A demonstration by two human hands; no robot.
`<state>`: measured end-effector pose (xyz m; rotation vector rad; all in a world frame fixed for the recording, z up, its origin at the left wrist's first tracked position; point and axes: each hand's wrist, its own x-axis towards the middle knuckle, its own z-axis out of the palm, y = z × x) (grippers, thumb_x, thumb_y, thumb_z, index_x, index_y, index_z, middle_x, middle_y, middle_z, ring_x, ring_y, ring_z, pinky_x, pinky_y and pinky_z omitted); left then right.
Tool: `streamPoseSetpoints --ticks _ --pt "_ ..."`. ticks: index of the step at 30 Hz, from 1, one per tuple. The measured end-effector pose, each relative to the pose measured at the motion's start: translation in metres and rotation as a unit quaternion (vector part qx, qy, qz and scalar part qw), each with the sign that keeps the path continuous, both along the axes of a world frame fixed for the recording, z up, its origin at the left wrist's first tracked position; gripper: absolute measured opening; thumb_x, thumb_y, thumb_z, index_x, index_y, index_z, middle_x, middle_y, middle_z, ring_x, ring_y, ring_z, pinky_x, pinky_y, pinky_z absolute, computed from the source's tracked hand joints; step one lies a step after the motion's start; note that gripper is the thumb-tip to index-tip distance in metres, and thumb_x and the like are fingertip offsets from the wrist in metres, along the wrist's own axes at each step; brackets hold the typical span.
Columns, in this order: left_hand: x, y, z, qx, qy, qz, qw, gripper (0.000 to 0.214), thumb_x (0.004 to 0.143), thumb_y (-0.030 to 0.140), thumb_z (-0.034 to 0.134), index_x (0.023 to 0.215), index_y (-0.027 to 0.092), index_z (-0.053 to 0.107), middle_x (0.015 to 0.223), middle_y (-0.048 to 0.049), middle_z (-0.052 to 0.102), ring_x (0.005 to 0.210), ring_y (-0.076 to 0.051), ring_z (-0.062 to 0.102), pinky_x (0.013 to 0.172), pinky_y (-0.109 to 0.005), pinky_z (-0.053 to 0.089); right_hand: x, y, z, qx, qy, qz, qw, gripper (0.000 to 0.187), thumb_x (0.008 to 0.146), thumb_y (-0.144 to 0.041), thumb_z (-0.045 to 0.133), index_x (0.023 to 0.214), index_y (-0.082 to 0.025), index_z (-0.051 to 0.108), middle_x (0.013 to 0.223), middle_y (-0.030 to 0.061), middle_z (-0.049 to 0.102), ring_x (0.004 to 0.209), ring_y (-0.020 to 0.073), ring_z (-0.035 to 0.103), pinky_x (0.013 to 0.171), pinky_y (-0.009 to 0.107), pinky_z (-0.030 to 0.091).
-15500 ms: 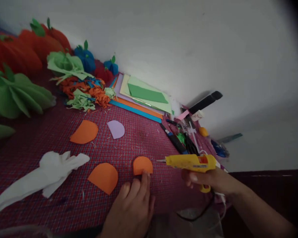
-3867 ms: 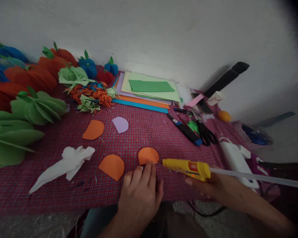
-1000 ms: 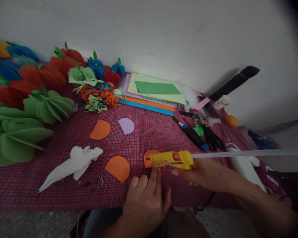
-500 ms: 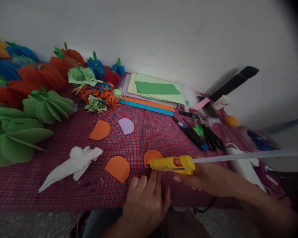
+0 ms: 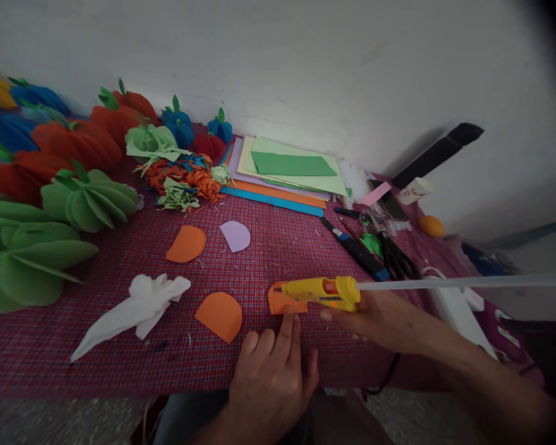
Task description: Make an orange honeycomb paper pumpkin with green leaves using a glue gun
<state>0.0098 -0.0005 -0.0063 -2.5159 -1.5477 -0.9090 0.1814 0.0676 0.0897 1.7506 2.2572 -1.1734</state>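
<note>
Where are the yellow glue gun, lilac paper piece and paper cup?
Yellow glue gun (image 5: 312, 288): head view, middle of the barrel.
Lilac paper piece (image 5: 237, 236): head view, centre of its face.
Paper cup (image 5: 412, 192): head view, side wall.

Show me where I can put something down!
On the checked cloth, lightly littered, between the lilac piece and the cutter; also between the white tissue and green pumpkins. Crowded: around the glue gun, scissors and red pumpkins.

Head-worn view — forward; down; table (image 5: 282, 244) near
</note>
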Motion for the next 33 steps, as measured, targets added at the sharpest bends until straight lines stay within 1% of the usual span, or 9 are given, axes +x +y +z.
streamPoseSetpoints --ticks 3,8,13,16,19,23,27,31,33 --pt "0.000 0.000 0.000 0.003 -0.002 0.002 1.000 0.034 0.079 0.032 0.053 0.103 0.010 0.064 0.111 -0.0093 0.065 0.061 -0.017 0.051 0.060 -0.037 0.033 0.001 0.001 -0.001 -0.014 0.019 -0.003 1.000 0.039 0.085 -0.046 0.044 0.111 -0.021 0.059 0.066 -0.0020 0.061 0.061 0.0136 0.054 0.057 0.023 0.042" --pt "0.000 0.000 -0.001 0.004 0.000 -0.001 1.000 0.035 0.079 0.033 0.053 0.103 0.010 0.065 0.111 -0.0102 0.065 0.061 -0.017 0.052 0.059 -0.036 0.033 0.000 0.000 -0.001 -0.032 0.007 -0.008 0.999 0.038 0.085 -0.047 0.045 0.103 -0.019 0.062 0.058 -0.0030 0.057 0.053 0.0112 0.049 0.050 0.021 0.038" --pt "0.000 -0.001 -0.003 0.000 0.000 -0.004 1.000 0.035 0.080 0.032 0.052 0.105 0.010 0.064 0.109 -0.0092 0.066 0.060 -0.017 0.052 0.058 -0.036 0.033 -0.001 -0.004 0.005 -0.052 -0.026 0.031 0.998 0.032 0.087 -0.045 0.043 0.097 -0.020 0.062 0.050 -0.0059 0.050 0.045 0.0097 0.045 0.047 0.021 0.034" --pt "0.000 -0.002 -0.004 -0.005 -0.001 -0.001 1.000 0.033 0.081 0.032 0.051 0.103 0.012 0.065 0.104 -0.0083 0.068 0.061 -0.018 0.053 0.060 -0.037 0.034 -0.001 -0.008 0.009 -0.042 -0.044 0.046 0.997 0.032 0.087 -0.045 0.043 0.090 -0.020 0.062 0.052 -0.0046 0.052 0.046 0.0098 0.046 0.046 0.021 0.032" --pt "0.000 -0.002 -0.005 -0.004 -0.003 0.001 1.000 0.032 0.080 0.032 0.052 0.101 0.012 0.065 0.101 -0.0089 0.069 0.060 -0.017 0.054 0.062 -0.037 0.034 -0.001 -0.009 0.011 -0.044 -0.042 0.050 0.997 0.031 0.087 -0.044 0.043 0.090 -0.019 0.062 0.056 -0.0032 0.056 0.049 0.0104 0.048 0.044 0.021 0.031" --pt "0.000 -0.002 -0.005 -0.005 0.002 -0.004 1.000 0.034 0.080 0.031 0.051 0.105 0.011 0.064 0.108 -0.0101 0.066 0.060 -0.017 0.054 0.060 -0.036 0.035 -0.001 -0.006 0.006 -0.040 -0.024 0.030 0.998 0.030 0.087 -0.042 0.044 0.093 -0.019 0.062 0.051 -0.0050 0.050 0.045 0.0095 0.045 0.043 0.020 0.031" --pt "0.000 -0.001 -0.004 0.003 -0.001 -0.003 1.000 0.035 0.080 0.031 0.052 0.104 0.009 0.064 0.111 -0.0095 0.065 0.060 -0.017 0.054 0.058 -0.036 0.035 0.000 -0.001 -0.001 -0.032 0.017 0.002 0.999 0.033 0.086 -0.044 0.044 0.101 -0.019 0.061 0.053 -0.0049 0.049 0.046 0.0093 0.043 0.042 0.019 0.031" --pt "0.001 0.000 -0.003 0.003 -0.003 0.000 1.000 0.033 0.080 0.030 0.052 0.103 0.010 0.065 0.111 -0.0083 0.065 0.059 -0.017 0.054 0.058 -0.037 0.035 0.003 0.001 -0.003 -0.033 0.001 -0.019 0.999 0.035 0.085 -0.047 0.045 0.090 -0.018 0.064 0.049 -0.0050 0.047 0.044 0.0086 0.040 0.040 0.019 0.029" --pt "0.001 0.000 -0.003 0.001 -0.002 0.001 1.000 0.033 0.080 0.030 0.052 0.103 0.010 0.065 0.111 -0.0078 0.065 0.059 -0.017 0.054 0.058 -0.037 0.034 0.005 0.000 -0.003 -0.041 0.002 -0.028 0.999 0.035 0.085 -0.047 0.045 0.090 -0.017 0.063 0.051 -0.0043 0.049 0.046 0.0088 0.043 0.041 0.019 0.030"
